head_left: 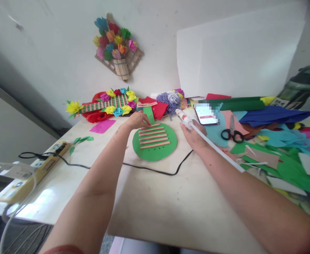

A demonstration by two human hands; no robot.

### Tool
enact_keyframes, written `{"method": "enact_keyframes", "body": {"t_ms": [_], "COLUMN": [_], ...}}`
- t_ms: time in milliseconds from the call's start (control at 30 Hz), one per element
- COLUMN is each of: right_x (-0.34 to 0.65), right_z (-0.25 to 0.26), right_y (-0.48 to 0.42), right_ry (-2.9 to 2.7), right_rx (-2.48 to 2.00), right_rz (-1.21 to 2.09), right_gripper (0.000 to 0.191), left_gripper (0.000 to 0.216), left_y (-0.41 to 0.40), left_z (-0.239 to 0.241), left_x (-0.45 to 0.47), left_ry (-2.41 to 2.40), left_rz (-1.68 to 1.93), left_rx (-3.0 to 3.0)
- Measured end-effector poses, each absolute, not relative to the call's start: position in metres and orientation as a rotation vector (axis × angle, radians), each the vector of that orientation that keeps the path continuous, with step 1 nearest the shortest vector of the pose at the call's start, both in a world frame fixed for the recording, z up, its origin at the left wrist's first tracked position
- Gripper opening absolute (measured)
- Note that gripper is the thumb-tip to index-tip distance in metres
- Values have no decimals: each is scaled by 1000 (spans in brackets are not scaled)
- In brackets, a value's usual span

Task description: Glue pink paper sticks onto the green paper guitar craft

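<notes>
The right hand (195, 137) partly hides the glue gun (184, 118), the right edge crops the bottle (301, 84), and pixelation partly obscures the smartphone (204, 113).

Whitish wall (157, 60), pale tabletop (155, 201), glare (40, 201) at left

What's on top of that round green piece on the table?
Several pink strips lie across the round green piece, with small dark dots near the lowest strip. The left hand is over its upper edge, hiding whatever lies directly beneath.
</notes>
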State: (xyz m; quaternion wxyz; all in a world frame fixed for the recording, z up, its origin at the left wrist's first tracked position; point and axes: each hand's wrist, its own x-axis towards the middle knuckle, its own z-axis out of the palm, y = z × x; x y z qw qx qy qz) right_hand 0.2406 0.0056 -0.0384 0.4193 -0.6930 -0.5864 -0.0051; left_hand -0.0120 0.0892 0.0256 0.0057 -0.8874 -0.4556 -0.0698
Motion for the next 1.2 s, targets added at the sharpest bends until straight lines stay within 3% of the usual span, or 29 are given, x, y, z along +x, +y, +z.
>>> {"method": "enact_keyframes", "body": {"t_ms": [467,767,1200], "right_x": [240,239,238], "right_z": [-36,-32,-33], "right_y": [4,1,0], "right_ry": [-1471,-1436,-1485], "right_rx": [-1755,-1743,-1750], "right_rz": [6,33,2], "right_gripper": [39,37,38], "left_gripper": [22,35,40], "left_y": [84,81,65], "left_z": [26,18,-17], "left_x": [-13,-37,-48], "left_ry": [-1524,-2019,-2133], "left_rz": [-229,-1033,-948], "left_rx": [-2803,-2397,-2110]}}
